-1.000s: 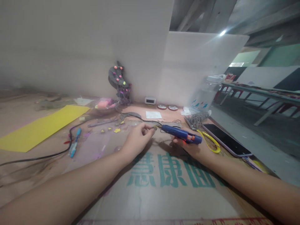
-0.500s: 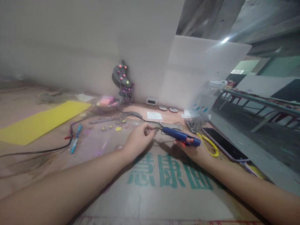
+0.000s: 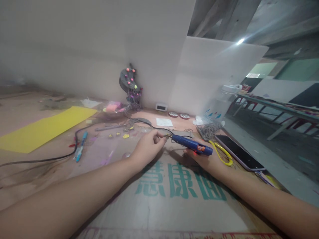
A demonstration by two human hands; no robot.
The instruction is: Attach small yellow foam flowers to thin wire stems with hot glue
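In my right hand (image 3: 199, 157) I hold a blue hot glue gun (image 3: 185, 141), its metal nozzle pointing left and a small red light glowing underneath. My left hand (image 3: 151, 146) is closed in a pinch just at the nozzle tip. Whatever lies between those fingers is too small to make out. A thin grey cord (image 3: 174, 152) shows faintly on the table below the gun. Behind my hands a black cable (image 3: 159, 128) crosses the tabletop. Small yellow flower-shaped pieces (image 3: 126, 136) lie to the left of my left hand.
Right of my right hand are yellow-handled scissors (image 3: 225, 156), a phone (image 3: 239, 152) and a bundle of grey cord (image 3: 210, 130). A grey crescent ornament (image 3: 129, 83) with coloured balls leans on the back wall. Yellow paper (image 3: 50, 129) and a blue pen (image 3: 81, 146) lie left.
Almost nothing has moved. The glue gun and both hands hold nearly the same place, with the nozzle still by the left fingertips.
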